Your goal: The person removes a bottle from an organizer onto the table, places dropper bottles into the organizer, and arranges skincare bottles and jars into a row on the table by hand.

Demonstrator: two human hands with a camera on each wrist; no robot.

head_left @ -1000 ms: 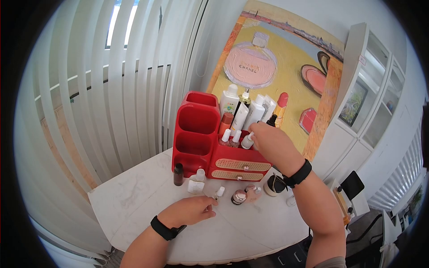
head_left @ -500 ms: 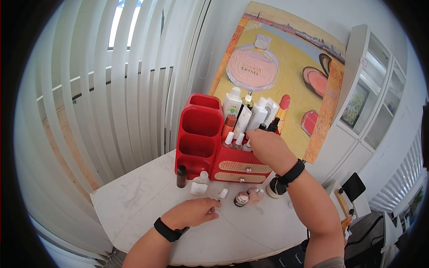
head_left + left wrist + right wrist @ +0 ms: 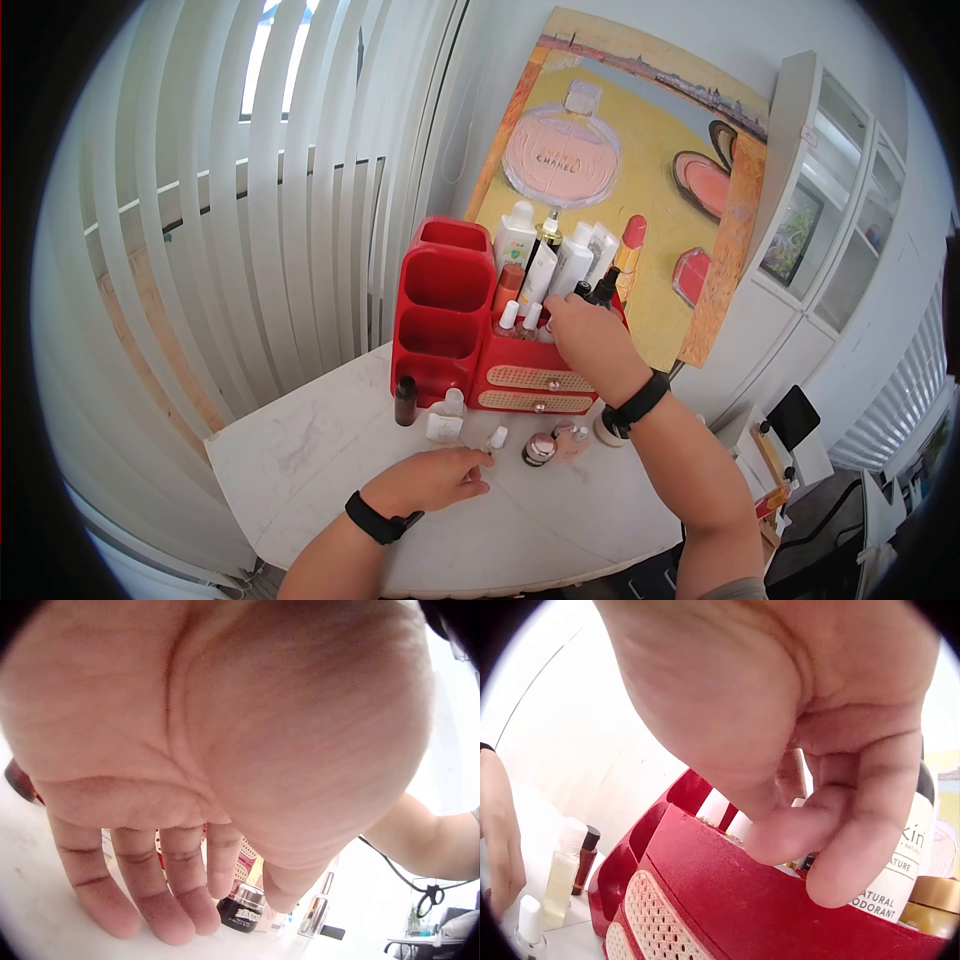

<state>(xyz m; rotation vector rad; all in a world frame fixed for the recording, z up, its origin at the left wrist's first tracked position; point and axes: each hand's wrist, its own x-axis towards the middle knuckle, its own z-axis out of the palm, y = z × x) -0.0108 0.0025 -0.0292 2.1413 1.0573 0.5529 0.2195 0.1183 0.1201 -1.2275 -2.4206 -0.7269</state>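
My right hand (image 3: pixel 597 345) reaches over the front compartment of a red organizer (image 3: pixel 727 892), thumb and fingers curled together around a small white-capped nail polish bottle (image 3: pixel 546 333). That bottle is mostly covered by the fingers. To its left, in the same compartment, stand two more white-capped nail polish bottles (image 3: pixel 508 318). Palm down near the tabletop, my left hand (image 3: pixel 430 480) has its fingers loosely extended, grasping nothing. Just beyond its fingertips is another small white-capped bottle (image 3: pixel 498 438).
A dark bottle (image 3: pixel 405 402) and a clear bottle (image 3: pixel 445 418) stand before the organizer. A black jar with a shiny lid (image 3: pixel 540 450) and a pink bottle (image 3: pixel 572 442) are to the right. Tall white bottles (image 3: pixel 515 235) fill the organizer's back; a painting (image 3: pixel 660 160) leans behind.
My right hand has shifted slightly left and lower over the compartment, hiding more of the nail polish bottle. My left hand stays by the small bottle; the head view moved a little.
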